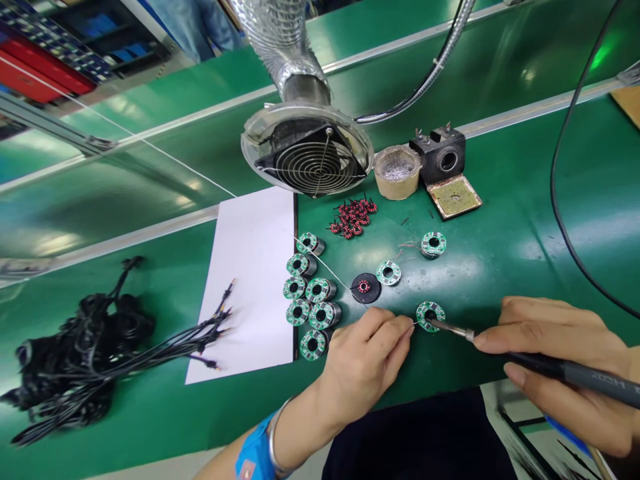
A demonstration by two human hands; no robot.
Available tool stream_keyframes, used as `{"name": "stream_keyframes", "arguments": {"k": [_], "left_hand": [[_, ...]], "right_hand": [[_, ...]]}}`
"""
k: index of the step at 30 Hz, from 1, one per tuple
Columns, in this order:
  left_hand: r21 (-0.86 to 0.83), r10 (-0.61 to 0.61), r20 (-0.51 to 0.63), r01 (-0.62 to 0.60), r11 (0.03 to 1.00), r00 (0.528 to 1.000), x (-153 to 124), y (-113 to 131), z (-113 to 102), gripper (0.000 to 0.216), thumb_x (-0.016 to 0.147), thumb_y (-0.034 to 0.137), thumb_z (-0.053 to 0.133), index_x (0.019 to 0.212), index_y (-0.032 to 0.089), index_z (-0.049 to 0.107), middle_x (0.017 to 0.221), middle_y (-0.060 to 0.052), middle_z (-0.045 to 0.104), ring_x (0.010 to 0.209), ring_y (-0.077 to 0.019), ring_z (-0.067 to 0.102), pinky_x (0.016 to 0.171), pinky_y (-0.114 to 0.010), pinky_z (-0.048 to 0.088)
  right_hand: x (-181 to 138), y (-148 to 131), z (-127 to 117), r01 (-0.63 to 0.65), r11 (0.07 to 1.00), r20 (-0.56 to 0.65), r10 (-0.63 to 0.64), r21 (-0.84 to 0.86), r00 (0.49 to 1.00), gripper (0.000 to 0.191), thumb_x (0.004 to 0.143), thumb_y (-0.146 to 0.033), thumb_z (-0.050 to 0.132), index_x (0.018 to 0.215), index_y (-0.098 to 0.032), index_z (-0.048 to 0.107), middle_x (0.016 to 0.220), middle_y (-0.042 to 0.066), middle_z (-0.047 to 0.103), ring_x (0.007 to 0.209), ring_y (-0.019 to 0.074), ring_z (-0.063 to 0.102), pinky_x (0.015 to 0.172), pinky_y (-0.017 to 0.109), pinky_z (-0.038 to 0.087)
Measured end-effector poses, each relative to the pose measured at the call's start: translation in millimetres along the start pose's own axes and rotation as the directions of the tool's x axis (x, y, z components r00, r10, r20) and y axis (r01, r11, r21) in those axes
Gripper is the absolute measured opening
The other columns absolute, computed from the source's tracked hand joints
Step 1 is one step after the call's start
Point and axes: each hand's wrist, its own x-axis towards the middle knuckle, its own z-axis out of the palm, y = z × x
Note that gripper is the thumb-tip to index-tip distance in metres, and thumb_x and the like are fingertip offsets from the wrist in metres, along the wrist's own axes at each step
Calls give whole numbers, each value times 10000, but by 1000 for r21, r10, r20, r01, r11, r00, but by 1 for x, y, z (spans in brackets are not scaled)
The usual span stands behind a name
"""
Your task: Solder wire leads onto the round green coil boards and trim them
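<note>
My right hand point(565, 367) grips a soldering iron point(575, 377) with a dark handle. Its tip touches a ring-shaped green circuit board point(431, 316) near the table's front edge. Close to the board's left side, my left hand point(367, 357) pinches a thin solder wire, its end poking out towards the board. Behind the left hand lies a black disc point(371, 291) with a small red-and-black wound ring point(363, 286) on it. Two more round board units, one nearer point(389, 273) and one farther point(433, 244), have fine wires beside them.
Several finished-looking board units point(320, 290) stand left beside a white sheet point(250, 267). Black cables point(90, 353) lie far left. Small red rings point(353, 217) are piled under a fume extractor point(320, 160). Behind stand a tub point(397, 175) and an iron holder point(445, 157) with sponge point(455, 197).
</note>
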Motion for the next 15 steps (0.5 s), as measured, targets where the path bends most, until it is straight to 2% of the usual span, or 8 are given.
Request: {"name": "stream_keyframes", "arguments": {"k": [5,8,15], "left_hand": [[21,3,-8,-3,1000,1000,1,0,3,170,852,113,626,1006,177,593,843,7,612,669,-68,563,579,-189,439],[23,9,-8,-9,1000,1000,0,0,3,181,847,107,629,1008,176,588,837,8,607,663,-68,556,577,-190,436],[20,22,-1,-22,1000,1000,1,0,0,169,855,113,626,1009,170,585,833,10,605,670,-66,556,599,-187,443]], "right_hand": [[-2,12,-3,-79,984,10,79,160,997,297,776,-75,478,997,-188,641,636,4,516,546,68,466,486,217,350],[2,13,-6,-72,985,51,65,158,997,302,769,-48,466,976,-183,639,638,1,523,551,63,478,485,207,356],[5,10,-9,-69,985,62,60,157,996,316,760,-22,460,967,-176,643,627,2,508,542,72,477,476,222,361]]}}
